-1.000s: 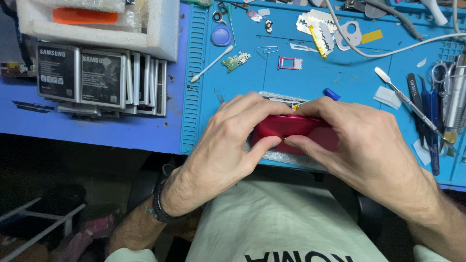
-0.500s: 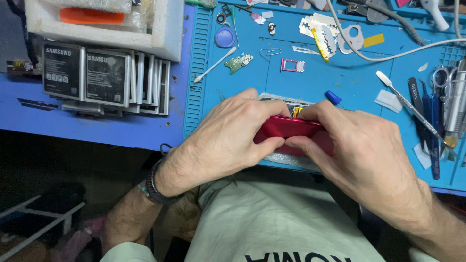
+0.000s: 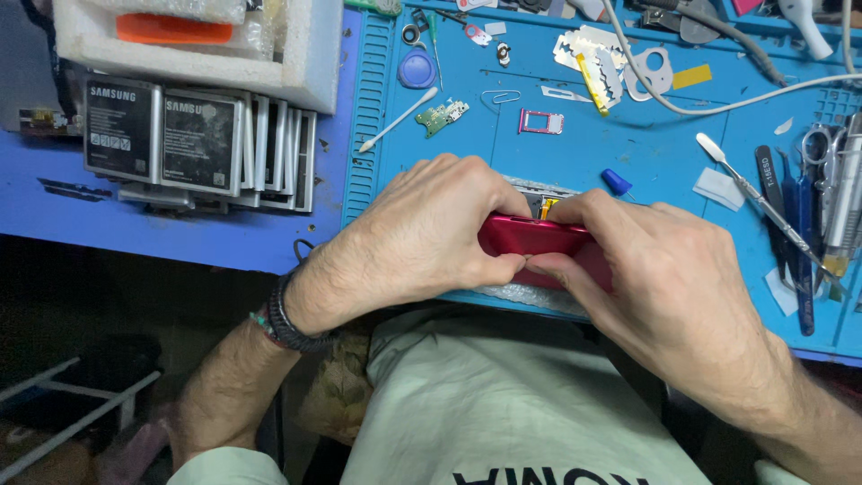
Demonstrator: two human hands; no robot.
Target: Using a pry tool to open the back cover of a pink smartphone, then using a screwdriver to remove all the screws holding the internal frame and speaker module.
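Both my hands grip a red phone [image 3: 539,238] at the near edge of the blue work mat [image 3: 575,153]. My left hand [image 3: 422,238] wraps its left end, thumb pressed along the near side. From the right, my right hand [image 3: 664,269] covers the other end, fingers curled over the top edge. A yellow part shows just above the phone between my fingers. Most of the phone is hidden under my hands.
A row of phone batteries [image 3: 193,144] stands at left below a white foam tray [image 3: 305,63]. On the mat lie a pink SIM tray [image 3: 541,121], a small green circuit board [image 3: 443,117], a cotton swab [image 3: 398,119], a metal spudger [image 3: 763,207], tweezers and a white cable [image 3: 718,103].
My hands stay clamped on the red phone, with fingers shifting slightly along its edge. The view has drifted a little.
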